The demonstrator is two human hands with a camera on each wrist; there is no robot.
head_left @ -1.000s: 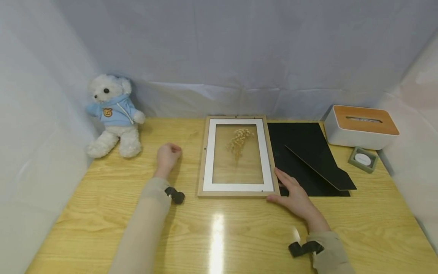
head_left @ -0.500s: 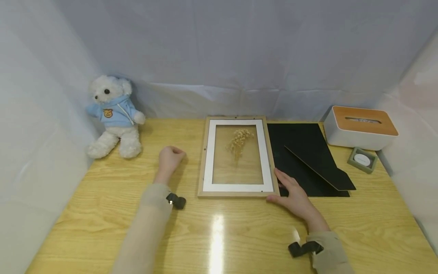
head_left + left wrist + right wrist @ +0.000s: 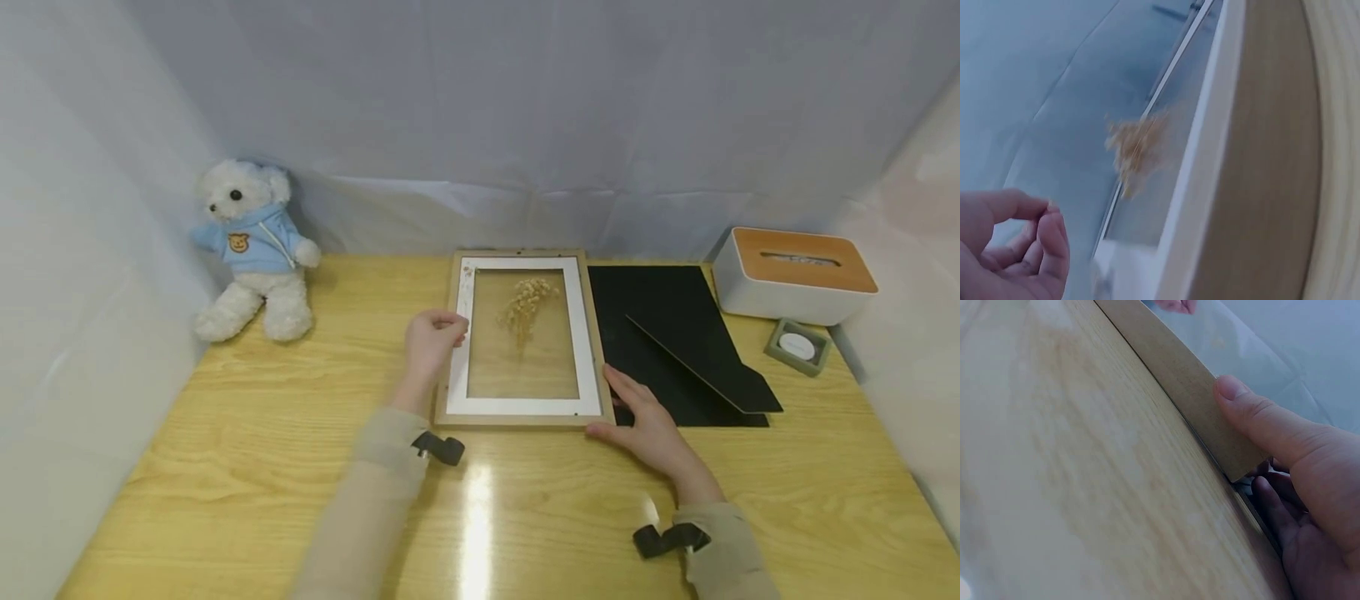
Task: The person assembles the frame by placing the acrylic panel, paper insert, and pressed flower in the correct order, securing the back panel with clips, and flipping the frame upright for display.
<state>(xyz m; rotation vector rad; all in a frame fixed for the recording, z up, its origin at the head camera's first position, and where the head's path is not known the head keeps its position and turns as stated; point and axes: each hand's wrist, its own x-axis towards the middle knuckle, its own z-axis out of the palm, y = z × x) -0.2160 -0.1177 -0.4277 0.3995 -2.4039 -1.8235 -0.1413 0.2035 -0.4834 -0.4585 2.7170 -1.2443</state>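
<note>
A wooden picture frame (image 3: pixel 609 392) with a white mat (image 3: pixel 525 406) lies on the table, a bunch of dried flowers (image 3: pixel 527 304) within its clear window. My left hand (image 3: pixel 429 343) is over the frame's left edge, thumb and forefinger pinched together. From them a faint, thin sprig of dried flowers (image 3: pixel 467 273) seems to extend over the mat's upper left; its stem is hard to make out. My right hand (image 3: pixel 651 433) holds the frame's near right corner, thumb (image 3: pixel 1233 388) against the front edge and fingers along the right side.
Black backing board (image 3: pixel 652 292) lies right of the frame, its stand flap (image 3: pixel 712 371) raised. Behind it are a white tissue box (image 3: pixel 780 293) with an orange-brown lid and a small green tray (image 3: pixel 817 360). A white plush toy (image 3: pixel 258 242) sits at the back left.
My left hand has moved right from the bare tabletop to over the frame's left edge. The right hand and the frame stay in place.
</note>
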